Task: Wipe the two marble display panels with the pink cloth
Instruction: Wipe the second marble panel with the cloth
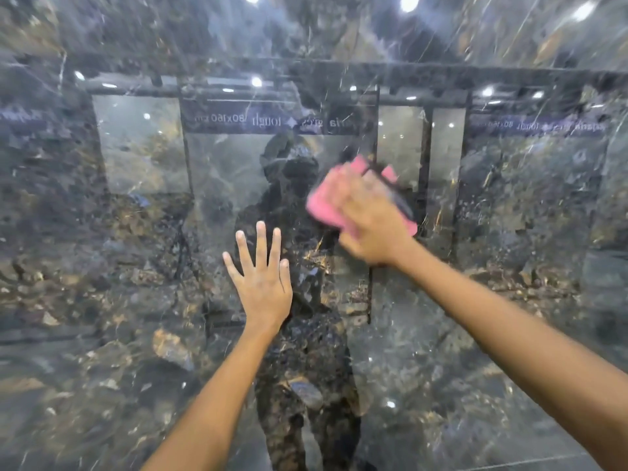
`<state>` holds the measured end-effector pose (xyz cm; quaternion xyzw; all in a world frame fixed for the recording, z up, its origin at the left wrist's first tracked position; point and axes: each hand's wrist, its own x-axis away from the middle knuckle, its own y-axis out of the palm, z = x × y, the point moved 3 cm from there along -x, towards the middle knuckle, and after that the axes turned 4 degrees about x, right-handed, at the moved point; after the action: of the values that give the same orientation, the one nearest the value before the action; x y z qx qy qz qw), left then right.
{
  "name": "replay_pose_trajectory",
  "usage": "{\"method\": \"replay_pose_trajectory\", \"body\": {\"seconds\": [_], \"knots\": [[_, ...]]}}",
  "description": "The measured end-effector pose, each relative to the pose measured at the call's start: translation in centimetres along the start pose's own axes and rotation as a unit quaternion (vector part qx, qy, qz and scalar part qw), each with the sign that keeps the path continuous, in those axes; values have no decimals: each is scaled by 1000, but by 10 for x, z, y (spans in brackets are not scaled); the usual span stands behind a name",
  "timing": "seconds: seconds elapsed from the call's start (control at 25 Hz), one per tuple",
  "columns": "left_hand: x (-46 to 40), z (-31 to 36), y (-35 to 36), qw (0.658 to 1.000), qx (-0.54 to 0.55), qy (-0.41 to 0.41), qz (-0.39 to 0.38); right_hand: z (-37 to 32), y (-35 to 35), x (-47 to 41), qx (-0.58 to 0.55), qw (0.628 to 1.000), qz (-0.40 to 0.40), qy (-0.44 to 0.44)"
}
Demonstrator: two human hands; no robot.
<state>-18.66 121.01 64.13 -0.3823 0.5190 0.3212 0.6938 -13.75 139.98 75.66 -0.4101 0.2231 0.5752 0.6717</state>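
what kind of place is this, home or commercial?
Probably a tile or stone showroom. The polished marble panel mirrors framed display slabs under a mirrored size label and ceiling spotlights. The right hand presses a pink cloth on it.

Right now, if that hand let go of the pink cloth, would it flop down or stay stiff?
Probably flop. The pink cloth bunches in soft folds under the right hand, so it looks limp and light. The marble panel is upright and glossy, so the cloth would likely slide off rather than stick.
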Motion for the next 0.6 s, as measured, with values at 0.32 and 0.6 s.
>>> {"method": "replay_pose_trajectory", "body": {"seconds": [0.32, 0.6], "knots": [[-101, 37, -30, 994, 95, 12, 61, 129, -57, -65, 8, 950, 124, 288], [-105, 30, -10, 997, 22, 40, 59, 18, 1, -21, 13, 993, 9, -119]]}}
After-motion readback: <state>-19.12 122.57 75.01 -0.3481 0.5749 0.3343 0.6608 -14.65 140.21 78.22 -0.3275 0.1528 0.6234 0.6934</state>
